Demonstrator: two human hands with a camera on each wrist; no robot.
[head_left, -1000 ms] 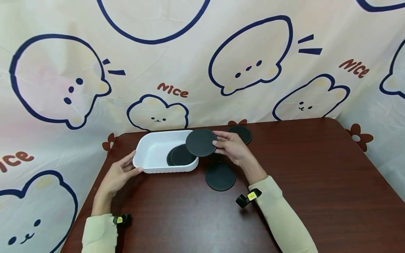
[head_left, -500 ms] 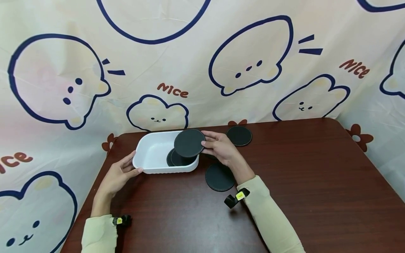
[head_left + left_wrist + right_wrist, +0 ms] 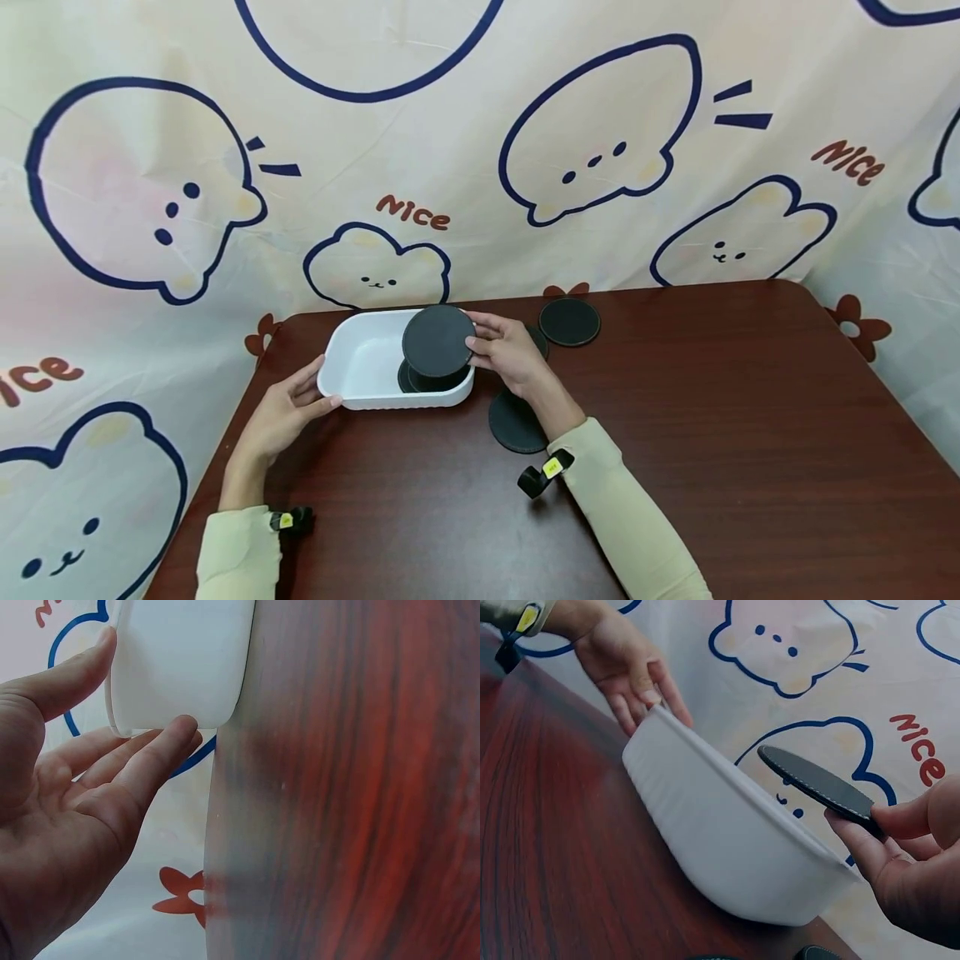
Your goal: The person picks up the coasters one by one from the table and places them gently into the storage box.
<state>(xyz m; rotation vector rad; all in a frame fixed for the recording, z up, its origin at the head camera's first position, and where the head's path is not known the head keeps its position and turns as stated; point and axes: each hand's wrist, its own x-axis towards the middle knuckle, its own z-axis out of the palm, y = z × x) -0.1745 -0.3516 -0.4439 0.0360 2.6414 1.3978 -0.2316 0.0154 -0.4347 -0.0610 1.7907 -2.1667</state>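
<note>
**A:** Starting from the left, what was the left hand [image 3: 281,412] doing?

**B:** It lay at the near left corner of the white rectangular plastic tub [image 3: 360,362]. Its fingers were straight and slightly spread, with the fingertips touching the tub's outer wall and the thumb up at the rim. The left wrist view showed the same: straight fingers [image 3: 154,761] against the white wall, curled round nothing.

**A:** And inside the tub?

**B:** Flat black round coasters [image 3: 420,382] lay stacked at its right end, mostly hidden by the one held above them. I could not tell how many there were.

**A:** Which one was held?

**B:** A black round leather-look coaster with a stitched edge [image 3: 438,340], hanging over the tub's right end, clear of the rim. The right hand [image 3: 506,350] pinched its right edge between thumb and fingers. In the right wrist view the coaster [image 3: 817,787] was tilted, above the tub's wall [image 3: 727,840].

**A:** Farther right?

**B:** On the dark red-brown wooden table [image 3: 750,433] another black coaster [image 3: 513,425] lay just under the right forearm. A third black coaster [image 3: 570,322] sat near the far edge, well apart from the tub.
</note>
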